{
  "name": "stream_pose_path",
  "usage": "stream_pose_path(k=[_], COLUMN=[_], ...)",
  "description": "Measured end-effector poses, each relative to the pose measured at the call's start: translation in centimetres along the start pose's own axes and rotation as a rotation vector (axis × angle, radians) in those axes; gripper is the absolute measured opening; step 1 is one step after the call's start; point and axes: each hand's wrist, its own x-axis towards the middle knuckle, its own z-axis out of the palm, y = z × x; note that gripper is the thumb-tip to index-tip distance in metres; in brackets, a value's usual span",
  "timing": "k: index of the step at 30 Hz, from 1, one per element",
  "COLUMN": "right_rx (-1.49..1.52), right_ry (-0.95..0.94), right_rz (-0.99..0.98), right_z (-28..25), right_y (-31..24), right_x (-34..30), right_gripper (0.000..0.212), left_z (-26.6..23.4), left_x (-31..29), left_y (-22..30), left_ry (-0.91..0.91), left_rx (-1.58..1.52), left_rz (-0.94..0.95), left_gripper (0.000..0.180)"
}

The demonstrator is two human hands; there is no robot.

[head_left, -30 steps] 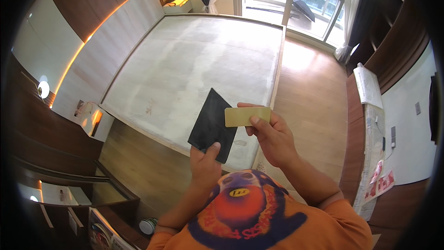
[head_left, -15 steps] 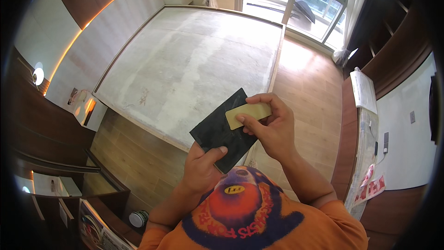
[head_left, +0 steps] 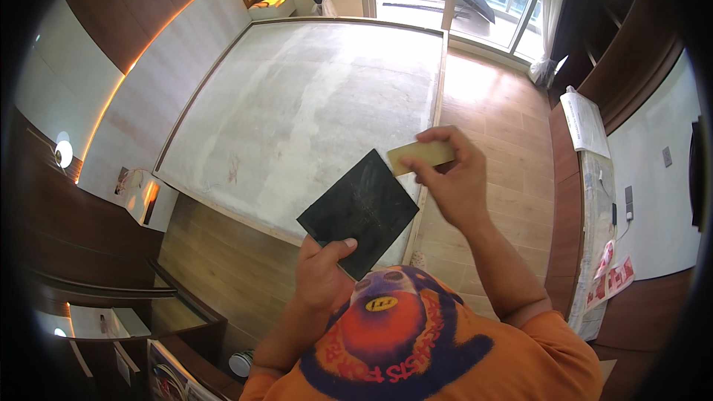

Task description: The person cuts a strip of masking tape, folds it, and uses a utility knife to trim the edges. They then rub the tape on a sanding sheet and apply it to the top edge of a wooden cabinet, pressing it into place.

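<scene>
Pale platform (head_left: 282, 104): spread wide here.
Black square (head_left: 360, 208): clasped by the left hand (head_left: 321, 273), seen against the platform's near right corner.
Yellow card (head_left: 408, 153): pinched in the right hand's grip (head_left: 459, 178), seen across the platform's right edge!

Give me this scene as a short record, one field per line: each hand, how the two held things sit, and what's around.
Left hand: holds a flat black panel by its near edge, thumb on top
Right hand: grips a small tan card between thumb and fingers
Held things: card at the panel's upper right edge; contact cannot be told
Ahead: low platform with pale grey top
Floor: wood-look planks
Far end: window with curtains
</scene>
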Motion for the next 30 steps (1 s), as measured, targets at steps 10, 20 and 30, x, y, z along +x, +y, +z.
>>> stream_pose_path(k=[10,20,30], right_rx=[0.153,-0.174,0.621], right_ry=[0.059,0.010,-0.153], right_rz=[-0.169,-0.062,0.053], right_z=[-1.5,-1.0,1.1], right_y=[-0.9,2.3,1.2], right_x=[1.1,1.2,-2.4], right_gripper=[0.029,0.022,0.026], left_z=[-0.9,-0.5,-0.3], left_x=[0.7,-0.2,1.5], left_y=[1.0,1.2,3.6], left_ry=[0.020,0.116,-0.074], left_rx=[0.016,0.177,1.270], left_rz=[0.088,0.039,0.580], left_gripper=[0.058,0.070,0.063])
